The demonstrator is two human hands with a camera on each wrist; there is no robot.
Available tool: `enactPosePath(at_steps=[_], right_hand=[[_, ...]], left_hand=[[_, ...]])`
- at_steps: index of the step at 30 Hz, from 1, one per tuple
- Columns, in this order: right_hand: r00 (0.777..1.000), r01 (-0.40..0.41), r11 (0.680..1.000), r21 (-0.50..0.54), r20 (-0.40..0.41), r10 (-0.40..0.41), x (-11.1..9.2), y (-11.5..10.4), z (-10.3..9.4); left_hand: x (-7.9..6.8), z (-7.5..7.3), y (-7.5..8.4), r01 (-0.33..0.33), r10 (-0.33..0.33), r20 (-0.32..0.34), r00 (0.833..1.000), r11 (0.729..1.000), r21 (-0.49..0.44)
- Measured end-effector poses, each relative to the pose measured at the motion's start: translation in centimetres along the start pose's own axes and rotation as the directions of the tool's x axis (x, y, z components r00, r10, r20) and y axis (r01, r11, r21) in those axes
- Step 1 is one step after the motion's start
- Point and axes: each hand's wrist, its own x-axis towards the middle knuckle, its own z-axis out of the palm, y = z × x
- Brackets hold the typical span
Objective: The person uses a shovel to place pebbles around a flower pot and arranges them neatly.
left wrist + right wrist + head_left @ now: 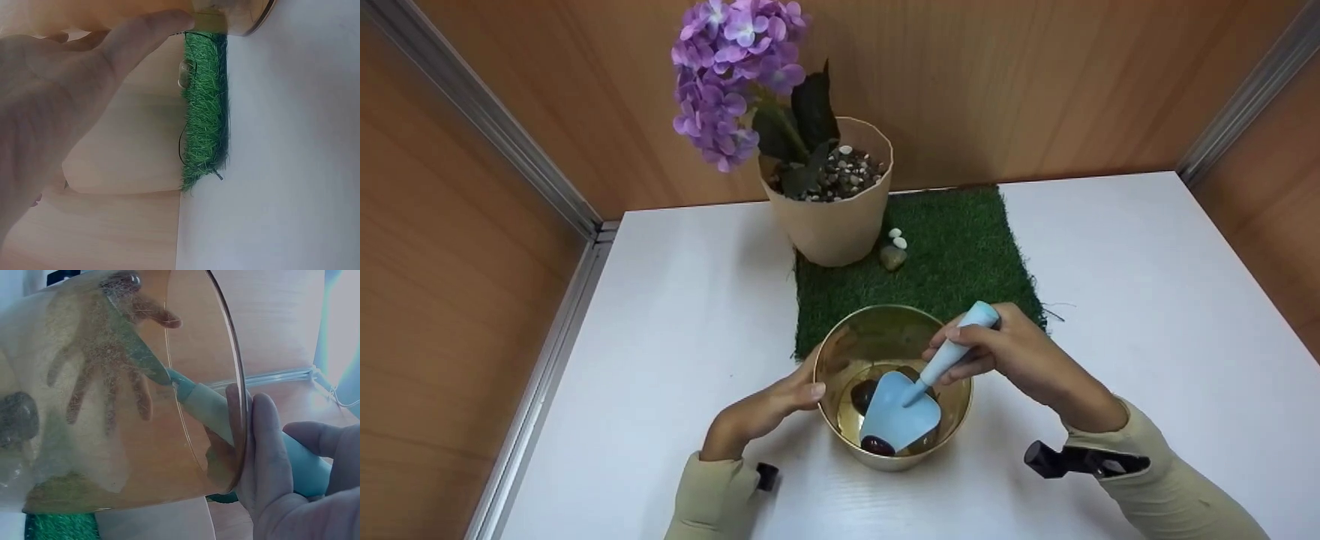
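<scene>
Trowel (901, 412) is slanting into the bowl (885, 330) — right hand (1011, 356) gripping it, left hand (772, 405) touching below the rim, fingers spread.

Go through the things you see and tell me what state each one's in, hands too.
Bowl: upright, mouth open, dark stones inside.
Blue scoop: blade down in the bowl.
Dark stones: partly hidden by the scoop; count unclear.
Left hand: touching the bowl's outer side.
Right hand: gripping the scoop's handle.
Flowerpot: upright, standing on the grass mat.
Purple flowers: petals open.
Grass mat: flat on the table, partly covered.
Three pebbles: lying beside the flowerpot.
</scene>
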Motion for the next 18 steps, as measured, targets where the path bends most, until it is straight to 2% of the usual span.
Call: enactPosePath(at_steps=[8, 18], right_hand=[[0.999, -0.01, 1.0, 0.01, -0.033, 0.01, -0.01, 0.19, -0.07], [0.999, 0.006, 1.0, 0.02, -0.037, -0.005, -0.07, 0.43, -0.34]], left_hand=[[0.04, -0.01, -0.11, 0.0, 0.0, 0.004, 1.0, 1.0, -0.01], [-0.08, 0.0, -0.02, -0.012, 0.012, 0.008, 1.0, 1.0, -0.013]])
